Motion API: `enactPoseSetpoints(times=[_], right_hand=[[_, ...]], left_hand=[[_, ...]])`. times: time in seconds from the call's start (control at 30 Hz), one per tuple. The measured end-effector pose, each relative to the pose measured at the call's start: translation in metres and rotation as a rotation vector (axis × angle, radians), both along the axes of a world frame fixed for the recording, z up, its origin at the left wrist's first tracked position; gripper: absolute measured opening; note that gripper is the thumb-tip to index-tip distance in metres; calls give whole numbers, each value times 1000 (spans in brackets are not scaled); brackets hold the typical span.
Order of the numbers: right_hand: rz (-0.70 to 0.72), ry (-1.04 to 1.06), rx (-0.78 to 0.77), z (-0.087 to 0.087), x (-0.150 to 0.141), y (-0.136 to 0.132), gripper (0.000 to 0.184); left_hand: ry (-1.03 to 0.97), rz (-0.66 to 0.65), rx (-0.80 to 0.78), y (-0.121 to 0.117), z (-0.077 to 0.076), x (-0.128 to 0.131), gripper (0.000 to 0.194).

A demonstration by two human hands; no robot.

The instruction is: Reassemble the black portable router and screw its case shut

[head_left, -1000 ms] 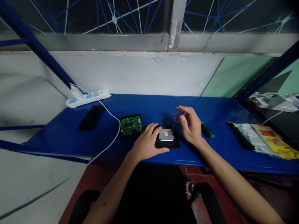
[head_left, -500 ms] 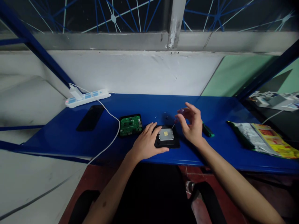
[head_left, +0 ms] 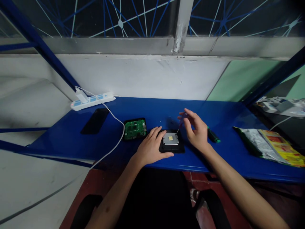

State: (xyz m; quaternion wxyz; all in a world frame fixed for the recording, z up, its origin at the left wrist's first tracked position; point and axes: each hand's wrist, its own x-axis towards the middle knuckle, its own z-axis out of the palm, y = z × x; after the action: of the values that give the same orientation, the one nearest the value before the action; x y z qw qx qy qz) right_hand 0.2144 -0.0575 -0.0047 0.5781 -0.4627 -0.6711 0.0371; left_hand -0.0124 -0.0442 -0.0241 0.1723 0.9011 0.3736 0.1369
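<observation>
My left hand grips the left side of a black plastic cover, thumb along its near edge and fingers over its far left corner. Fixed in that cover is a silvery metal plate with a small tan pad on it. My right hand has its fingers closed around the purplish see-through handle of a screwdriver. The screwdriver's thin shaft slants down to the plate's far right corner. A few tiny dark screws lie just beyond the cover.
Left of the cover, a green circuit board sits in a black case. Farther left are a dark flat panel and a white power strip with its cable. At right lie a green-black tool and a foil packet.
The view has shifted slightly, so everything sits a little lower and to the right. My right fingers have changed their hold on the screwdriver handle; its tip stays at the same corner.
</observation>
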Motion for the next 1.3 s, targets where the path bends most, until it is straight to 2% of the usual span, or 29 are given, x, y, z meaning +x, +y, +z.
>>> enactPoseSetpoints(times=[0.17, 0.63, 1.07, 1.3], right_hand=[[-60, -59, 93, 2, 2, 4, 37], [31, 20, -49, 0, 1, 0, 35], [24, -1, -66, 1, 1, -1, 41], [-56, -59, 84, 3, 2, 1, 35]], left_hand=[[-11, -4, 8, 1, -1, -1, 93], [-13, -1, 32, 2, -4, 0, 94], [-5, -8, 8, 1, -2, 0, 94], [-16, -8, 15, 1, -1, 1, 95]])
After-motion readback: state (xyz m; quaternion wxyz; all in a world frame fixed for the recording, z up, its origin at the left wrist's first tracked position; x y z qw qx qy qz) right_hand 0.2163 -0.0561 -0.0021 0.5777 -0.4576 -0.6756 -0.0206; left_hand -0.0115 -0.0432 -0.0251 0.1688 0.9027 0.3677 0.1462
